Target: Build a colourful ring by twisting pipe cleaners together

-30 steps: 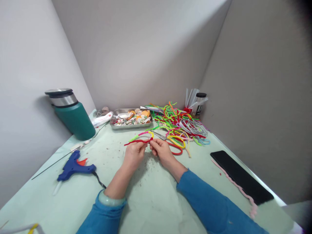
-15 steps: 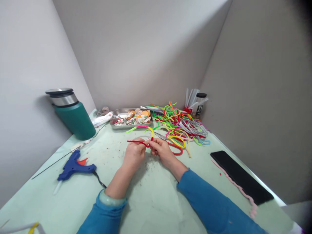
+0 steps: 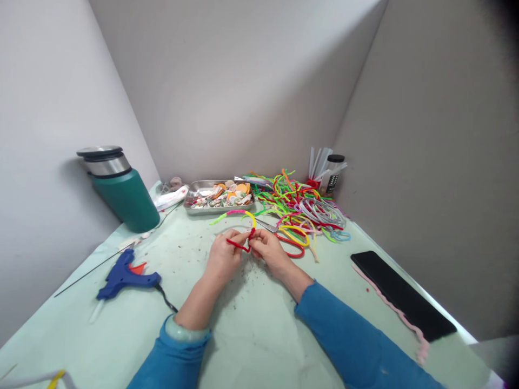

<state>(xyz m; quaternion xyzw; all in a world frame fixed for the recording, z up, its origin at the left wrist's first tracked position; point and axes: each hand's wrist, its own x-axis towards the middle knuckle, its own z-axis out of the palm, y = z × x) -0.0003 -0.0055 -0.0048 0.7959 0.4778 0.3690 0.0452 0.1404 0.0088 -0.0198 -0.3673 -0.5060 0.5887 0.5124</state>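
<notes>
In the middle of the head view both hands meet, fingertips close together. My left hand [image 3: 222, 258] is closed in a pinch on a red pipe cleaner [image 3: 236, 245], whose loose end sticks out leftward across the fingers. My right hand [image 3: 268, 249] also pinches the red pipe cleaner, where it winds around the near end of a curved strip. This strip arches up and to the left, with yellow [image 3: 253, 219], pink and light green sections. Its lower end is hidden by the fingers. Just beyond my right hand lie scissors [image 3: 300, 239] with red and yellow handles.
A metal tray [image 3: 221, 210] of small patterned pieces stands at the back, beside a heap of pipe cleaners [image 3: 284, 194]. On the left are a green bottle [image 3: 125, 200] and a blue glue gun [image 3: 121, 275]. A black phone-like slab [image 3: 401, 294] and pink strip [image 3: 389, 300] lie right.
The loose end of the red pipe cleaner has swung lower and nearer my fingers, and less of it sticks out to the left. Both hands stay in nearly the same place.
</notes>
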